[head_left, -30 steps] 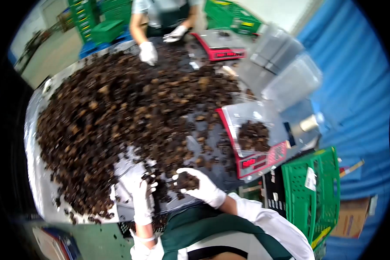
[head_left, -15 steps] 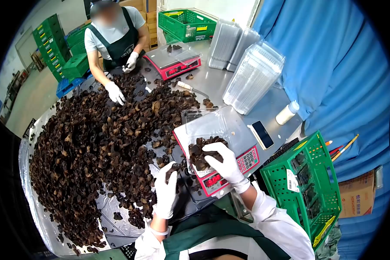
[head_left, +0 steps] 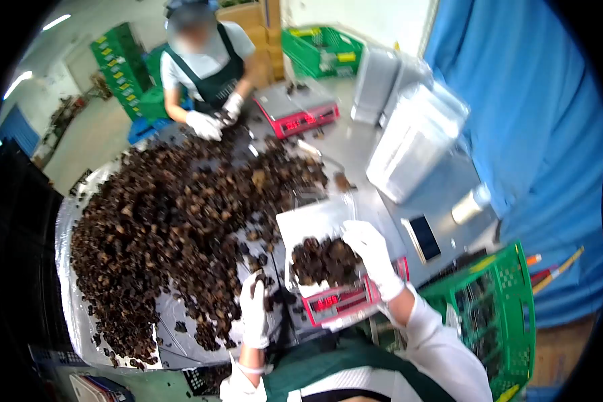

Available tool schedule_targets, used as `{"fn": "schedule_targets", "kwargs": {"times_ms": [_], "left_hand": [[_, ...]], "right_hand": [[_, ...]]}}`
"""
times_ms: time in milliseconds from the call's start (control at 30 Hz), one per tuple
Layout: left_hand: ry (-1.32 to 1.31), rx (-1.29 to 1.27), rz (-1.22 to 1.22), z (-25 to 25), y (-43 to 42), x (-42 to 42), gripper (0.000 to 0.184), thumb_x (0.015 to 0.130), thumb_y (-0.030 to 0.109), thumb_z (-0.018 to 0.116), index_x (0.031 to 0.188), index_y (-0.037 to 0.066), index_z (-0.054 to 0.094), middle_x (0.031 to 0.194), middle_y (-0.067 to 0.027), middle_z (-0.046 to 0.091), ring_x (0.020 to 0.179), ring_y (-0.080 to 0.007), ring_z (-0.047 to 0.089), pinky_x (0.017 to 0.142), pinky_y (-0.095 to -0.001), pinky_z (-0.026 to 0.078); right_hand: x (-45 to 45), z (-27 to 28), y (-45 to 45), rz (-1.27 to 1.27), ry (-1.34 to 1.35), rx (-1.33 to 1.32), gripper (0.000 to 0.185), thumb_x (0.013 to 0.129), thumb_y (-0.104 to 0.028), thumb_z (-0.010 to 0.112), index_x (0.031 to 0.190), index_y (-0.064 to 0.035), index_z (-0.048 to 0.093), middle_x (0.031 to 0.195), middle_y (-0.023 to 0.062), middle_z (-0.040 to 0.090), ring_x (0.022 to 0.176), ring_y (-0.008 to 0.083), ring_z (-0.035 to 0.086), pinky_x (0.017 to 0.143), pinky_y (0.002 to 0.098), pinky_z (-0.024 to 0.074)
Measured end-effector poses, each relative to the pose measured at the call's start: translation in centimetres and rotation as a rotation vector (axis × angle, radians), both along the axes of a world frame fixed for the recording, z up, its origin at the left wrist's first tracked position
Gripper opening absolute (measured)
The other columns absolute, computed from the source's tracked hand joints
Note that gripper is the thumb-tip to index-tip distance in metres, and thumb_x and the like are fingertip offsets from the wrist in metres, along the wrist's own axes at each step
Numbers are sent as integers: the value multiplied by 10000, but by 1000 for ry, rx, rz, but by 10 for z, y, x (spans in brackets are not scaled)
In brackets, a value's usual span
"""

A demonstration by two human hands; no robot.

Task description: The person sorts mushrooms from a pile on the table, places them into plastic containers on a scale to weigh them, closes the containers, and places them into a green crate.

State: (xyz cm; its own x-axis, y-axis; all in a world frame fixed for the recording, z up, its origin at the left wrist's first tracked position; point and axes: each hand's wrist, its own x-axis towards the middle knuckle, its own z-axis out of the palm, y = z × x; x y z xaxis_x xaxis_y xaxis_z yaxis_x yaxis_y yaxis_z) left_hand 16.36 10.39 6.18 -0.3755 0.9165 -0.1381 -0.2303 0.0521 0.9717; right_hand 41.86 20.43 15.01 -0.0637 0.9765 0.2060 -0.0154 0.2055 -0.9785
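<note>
My left hand (head_left: 253,311), in a white glove, is at the near edge of the dark heap with its fingers curled around a small piece of dried black fungus (head_left: 259,276). A clear plastic box (head_left: 289,271) sits on the red scale (head_left: 345,303), its lid side raised at the back. More dried black fungus (head_left: 325,260) fills the box. My right hand (head_left: 374,254), also gloved, rests against the right side of the box, fingers extended and a little bent. The lit display is blurred.
A large heap of fungus (head_left: 174,221) covers the left of the table. Across it, a co-worker's gloved hands (head_left: 214,124) meet near a second red scale (head_left: 301,120). Stacked clear boxes (head_left: 419,141), a phone (head_left: 422,238), a white bottle (head_left: 471,203) and a green crate (head_left: 516,315) lie right.
The view has shifted. My right hand has moved off the fungus to the box's right side. My left hand has drawn back from the box. The co-worker's hands have come together.
</note>
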Motion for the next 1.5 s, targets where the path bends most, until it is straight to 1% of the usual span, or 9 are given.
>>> {"fn": "schedule_targets", "kwargs": {"times_ms": [133, 200, 333, 533, 867, 933, 1133, 1233, 1500], "left_hand": [[725, 107, 156, 21, -11, 0, 416, 851, 129, 645, 1241, 30, 542, 1254, -153, 548, 1218, -272, 477, 974, -362, 424], [1015, 170, 94, 25, -12, -3, 434, 819, 116, 667, 1230, 39, 554, 1275, -165, 529, 1223, -322, 458, 1029, -413, 369], [1005, 227, -3, 41, -14, 15, 387, 798, 146, 691, 1160, 45, 600, 1251, -169, 541, 1203, -341, 473, 1035, -426, 362], [987, 271, -81, 51, -24, 19, 343, 789, 126, 696, 1120, 75, 623, 1234, -140, 554, 1204, -342, 478, 1025, -429, 376], [98, -83, -376, 73, -45, 13, 292, 951, 87, 484, 1223, 1, 548, 1188, -109, 588, 1113, -185, 559, 950, -296, 442], [-318, -16, -529, 49, -48, 12, 591, 978, 448, 428, 1396, 40, 336, 1344, -133, 478, 1161, -269, 544, 973, -396, 445], [-1282, -268, -232, 17, -74, -7, 635, 953, 570, 370, 1312, 56, 471, 1226, -109, 551, 1093, -278, 556, 844, -435, 512], [-1113, -292, -157, 2, -91, -25, 545, 975, 487, 390, 1254, 32, 499, 1169, -108, 577, 1010, -269, 579, 789, -391, 524], [-958, -105, -13, 7, -56, -73, 438, 968, 377, 479, 1231, 27, 498, 1204, -125, 573, 1061, -257, 571, 832, -375, 527]], "right_hand": [[7, -15, 9, 25, 131, -139, 268, 814, -36, 663, 1079, -12, 630, 941, 8, 617, 800, 73, 582, 736, 199, 466], [13, 9, -1, 106, -386, 98, 334, 745, -89, 748, 1064, -68, 654, 857, 7, 595, 735, 68, 566, 661, 198, 458], [12, 18, -26, 251, -992, 390, 417, 707, -392, 767, 1006, -119, 666, 868, 77, 597, 736, 258, 636, 670, 346, 521], [10, -1, -31, 218, -927, 325, 122, 825, -222, 627, 870, -109, 641, 851, 76, 595, 746, 289, 629, 643, 380, 510], [-6, 41, -54, 16, -660, 138, 63, 813, -111, 662, 797, -58, 633, 737, 52, 578, 595, 134, 545, 574, 270, 454], [-35, 45, -69, 113, -529, 186, 50, 810, -87, 673, 829, -48, 648, 797, 62, 609, 649, 135, 591, 591, 264, 480], [-107, 10, -106, 746, -717, 271, 352, 874, -254, 582, 1173, -71, 541, 1140, 103, 536, 999, 274, 557, 793, 354, 507], [-118, -8, -117, 735, -532, 514, 321, 866, -260, 598, 1123, -68, 588, 1127, 103, 544, 1041, 274, 550, 854, 362, 489], [-49, 34, -101, 409, -461, 54, 143, 868, -108, 607, 978, -57, 683, 922, 99, 661, 837, 211, 645, 766, 322, 510]]}}
